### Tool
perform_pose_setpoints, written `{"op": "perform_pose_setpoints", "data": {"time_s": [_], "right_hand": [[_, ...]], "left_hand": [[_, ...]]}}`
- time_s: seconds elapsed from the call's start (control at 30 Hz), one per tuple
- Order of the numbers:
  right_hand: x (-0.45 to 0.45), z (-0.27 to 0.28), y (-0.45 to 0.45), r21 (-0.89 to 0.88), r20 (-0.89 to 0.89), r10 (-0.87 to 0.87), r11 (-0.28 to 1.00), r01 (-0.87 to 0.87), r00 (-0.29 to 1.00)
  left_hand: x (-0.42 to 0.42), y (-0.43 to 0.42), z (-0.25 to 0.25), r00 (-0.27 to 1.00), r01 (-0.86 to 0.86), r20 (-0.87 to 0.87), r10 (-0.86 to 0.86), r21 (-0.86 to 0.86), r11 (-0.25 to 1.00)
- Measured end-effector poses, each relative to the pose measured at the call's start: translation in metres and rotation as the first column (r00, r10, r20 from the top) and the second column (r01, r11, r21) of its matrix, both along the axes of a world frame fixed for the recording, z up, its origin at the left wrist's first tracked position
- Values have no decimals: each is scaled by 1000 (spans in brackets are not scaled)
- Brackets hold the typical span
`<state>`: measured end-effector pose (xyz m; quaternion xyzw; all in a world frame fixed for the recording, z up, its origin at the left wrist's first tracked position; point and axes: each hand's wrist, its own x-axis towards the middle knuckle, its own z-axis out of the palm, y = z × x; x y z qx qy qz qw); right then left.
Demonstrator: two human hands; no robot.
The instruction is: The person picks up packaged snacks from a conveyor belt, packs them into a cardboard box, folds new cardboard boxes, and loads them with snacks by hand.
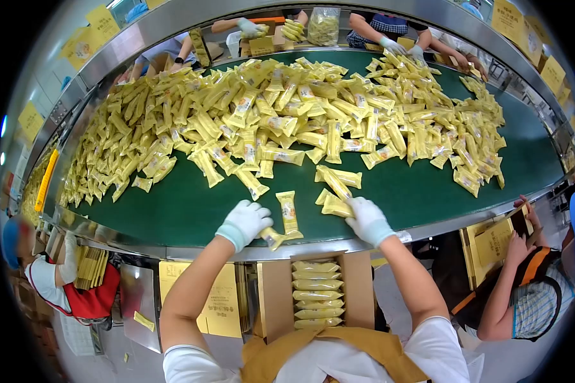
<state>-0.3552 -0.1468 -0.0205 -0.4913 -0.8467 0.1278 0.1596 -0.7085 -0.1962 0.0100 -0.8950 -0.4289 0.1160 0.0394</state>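
Note:
My left hand [245,223], in a white glove, is over the front of the green belt. Its fingers are curled, and a yellow wrapped snack packet [273,239] sticks out at its thumb side. Another packet [289,214] lies upright on the belt just right of it. My right hand [368,220], also gloved, is closed on the end of a yellow snack packet [336,206], with more packets touching it behind. In front of my body stands an open cardboard box [276,300] holding a stacked row of yellow packets [317,295].
A large heap of packets [268,115] covers the green conveyor belt [191,214], bounded by a metal rim [191,251]. Flat yellow cartons [217,300] stand left of the box. Co-workers are at both sides [96,287] and across the belt [390,32].

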Motion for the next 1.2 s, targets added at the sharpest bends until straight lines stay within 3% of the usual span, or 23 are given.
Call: {"op": "perform_pose_setpoints", "data": {"time_s": [0.03, 0.07, 0.1, 0.2, 0.23, 0.3, 0.4, 0.47, 0.5, 0.57, 0.7, 0.83, 0.9, 0.97, 1.0, 1.03, 1.13, 1.2], "right_hand": [[-13, -13, 4, -10, 90, -38, 999, 40, 995], [-20, -24, 8, 84, 164, -46, 996, 32, 985], [-25, -21, 10, 51, 184, -21, 999, 12, 983], [-26, -5, 12, -127, 274, 129, 987, -97, 953], [-23, 3, 15, -269, 244, 239, 948, -171, 940], [-14, 33, 10, -380, 97, 336, 882, -277, 937], [-15, 59, 17, -237, -62, 183, 952, -192, 981], [-21, 47, 37, -125, -149, 67, 988, -86, 987], [-32, 46, 46, -58, -184, 26, 998, -37, 983], [-58, 38, 63, -33, -23, -72, 997, 71, 997], [-89, -5, 86, -20, 285, -174, 982, 188, 943], [-77, -26, 81, 178, 161, -65, 983, 36, 985], [-65, -35, 67, 341, 198, 19, 936, -87, 980], [-55, -45, 50, 478, 259, 109, 849, -225, 960], [-54, -20, 35, 339, 328, 172, 897, -285, 929], [-54, -11, 23, 344, 320, 176, 894, -287, 931], [-54, -6, 11, 384, 299, 199, 870, -309, 933], [-56, 2, 19, 182, 338, 165, 955, -236, 927]], "left_hand": [[5, 2, -4, 982, 31, 183, -51, 110, 993], [10, 6, -7, 972, 55, 221, -82, 122, 991], [20, 11, -2, 959, 79, 260, -112, 135, 988], [43, 29, 5, 976, 194, 84, -200, 72, 978], [44, 34, -3, 974, 216, 66, -217, 21, 976], [46, 47, -26, 967, 255, 34, -252, -88, 963], [46, 52, -23, 978, 207, 38, -203, -150, 967], [40, 49, -21, 987, 158, 15, -158, -134, 978], [37, 45, -19, 999, 29, 34, -24, -158, 987], [30, 36, -17, 967, -233, 56, 249, -209, 950], [8, 22, -21, 878, -448, 107, 467, -167, 879], [-3, 12, -37, 783, -545, 305, 541, -82, 835], [9, 1, -46, 670, -633, 360, 649, -181, 753], [14, -11, -57, 710, -595, 413, 570, -81, 800], [15, -17, -62, 744, -553, 454, 491, 4, 833], [16, -23, -66, 773, -509, 486, 407, 92, 856], [24, -36, -45, 797, -482, 438, 415, 50, 875], [25, -42, -40, 839, -464, 349, 417, 58, 884]]}}
